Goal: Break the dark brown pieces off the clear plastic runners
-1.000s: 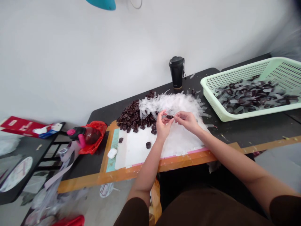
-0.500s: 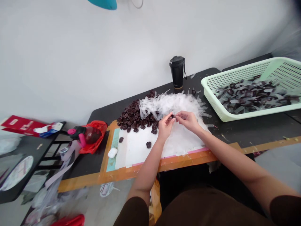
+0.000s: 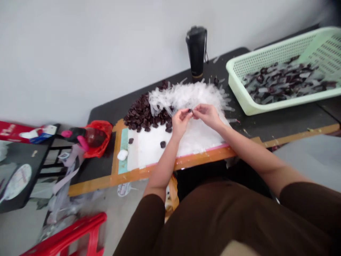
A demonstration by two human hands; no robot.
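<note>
Left hand (image 3: 181, 122) pinches a small dark piece (image 3: 190, 111) above the white sheet (image 3: 149, 149), right hand (image 3: 209, 114) bunched at its edge — whether gripping, cannot tell — and a light, square hold should best prevent slips.

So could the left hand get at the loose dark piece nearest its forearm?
Probably yes: the loose dark piece lies uncovered on the white sheet, though the left hand holds a small dark item at its fingertips.
</note>
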